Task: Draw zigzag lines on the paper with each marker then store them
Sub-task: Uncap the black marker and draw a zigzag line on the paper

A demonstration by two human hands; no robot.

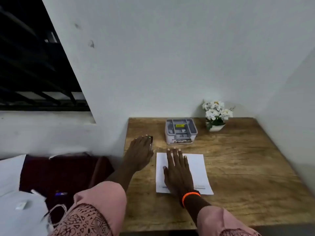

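A white sheet of paper (196, 167) lies on the wooden table (238, 167), with faint grey marks along its near edge. My right hand (177, 169) lies flat on the sheet's left half, fingers spread, holding nothing. My left hand (139, 150) rests palm down on the table just left of the paper. A slim dark object (151, 141) pokes out from under its fingers; I cannot tell what it is. A grey compartmented organizer box (181, 131) stands beyond the paper. No marker is clearly visible.
A small white pot of white flowers (215, 116) stands at the back, right of the organizer. The table fits into a wall corner at back and right. Left of the table is a bed with dark fabric (59, 172) and white items.
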